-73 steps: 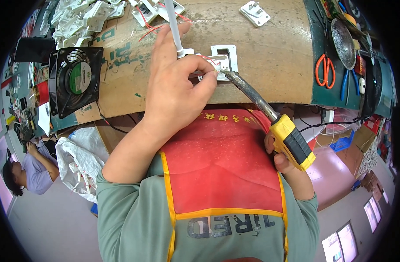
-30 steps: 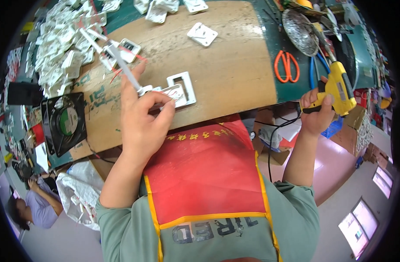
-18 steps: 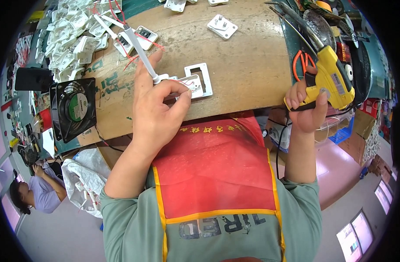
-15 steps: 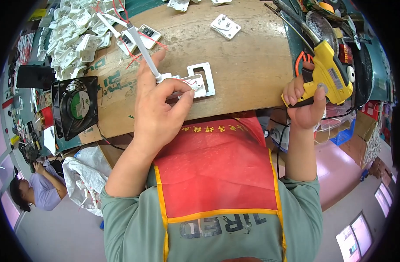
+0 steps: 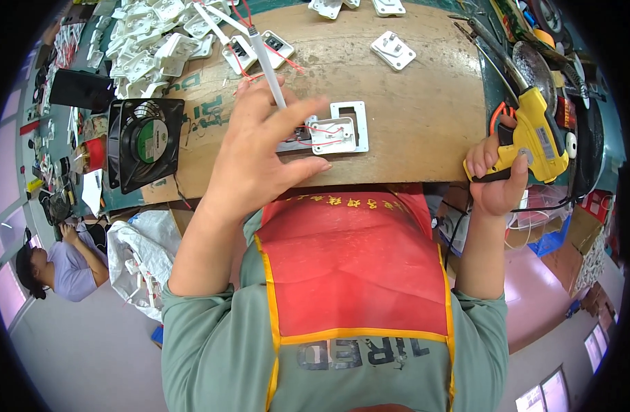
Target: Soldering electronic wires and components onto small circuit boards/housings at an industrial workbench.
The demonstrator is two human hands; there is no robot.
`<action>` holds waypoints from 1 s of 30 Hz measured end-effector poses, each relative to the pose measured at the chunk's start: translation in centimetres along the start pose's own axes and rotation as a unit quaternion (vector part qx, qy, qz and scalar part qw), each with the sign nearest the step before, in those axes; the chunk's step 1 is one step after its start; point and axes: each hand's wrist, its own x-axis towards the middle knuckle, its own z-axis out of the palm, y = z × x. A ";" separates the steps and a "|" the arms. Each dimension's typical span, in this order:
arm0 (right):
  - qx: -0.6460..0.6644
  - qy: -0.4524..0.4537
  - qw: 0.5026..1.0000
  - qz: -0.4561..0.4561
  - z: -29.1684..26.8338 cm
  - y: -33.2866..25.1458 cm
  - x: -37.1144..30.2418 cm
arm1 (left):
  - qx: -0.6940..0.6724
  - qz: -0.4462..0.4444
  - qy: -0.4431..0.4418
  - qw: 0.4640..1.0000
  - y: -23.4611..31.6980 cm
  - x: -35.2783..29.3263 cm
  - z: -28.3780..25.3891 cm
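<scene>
My left hand (image 5: 260, 147) hovers over a small white plastic housing (image 5: 332, 146) with thin red wires inside. Its thumb and index finger are spread apart, and a white cable (image 5: 265, 65) passes behind the index finger, beside the other fingers. The housing rests partly over a white square frame plate (image 5: 362, 130) on the board. Wrapped around the handle of a yellow soldering gun (image 5: 531, 137) is my right hand (image 5: 497, 172), near the board's right edge. The gun's metal tip points up and away, apart from the housing.
Behind my left hand lie two white socket pieces (image 5: 278, 47) with red wires. A heap of white plastic shells (image 5: 157, 55) and a black fan (image 5: 147, 144) stand at the left. One white plug piece (image 5: 393, 51) sits farther back. Another person (image 5: 71, 268) is at the far left.
My left thumb and index finger have parted from their pinch at the housing, showing more of its red wires. The whole view has shifted slightly; my right hand still grips the soldering gun.
</scene>
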 end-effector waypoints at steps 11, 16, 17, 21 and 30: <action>0.049 -0.017 0.997 0.063 -2.5 1.2 -0.4 | 0.002 0.022 0.074 0.997 -1.3 -1.3 0.9; 0.074 -0.126 0.987 0.064 -4.1 0.7 0.4 | -0.097 0.056 0.226 0.968 -0.6 -1.6 -2.1; 0.066 -0.105 0.991 0.040 -2.9 0.3 0.3 | -0.092 0.108 0.276 0.951 -0.2 -2.2 -3.3; 0.048 -0.117 0.992 -0.014 -1.9 0.3 0.3 | 0.015 0.032 0.386 0.922 -0.7 -7.8 -8.4; 0.038 -0.112 0.993 -0.015 -1.4 0.5 0.7 | -0.003 -0.482 0.561 0.672 -7.9 -30.9 -14.9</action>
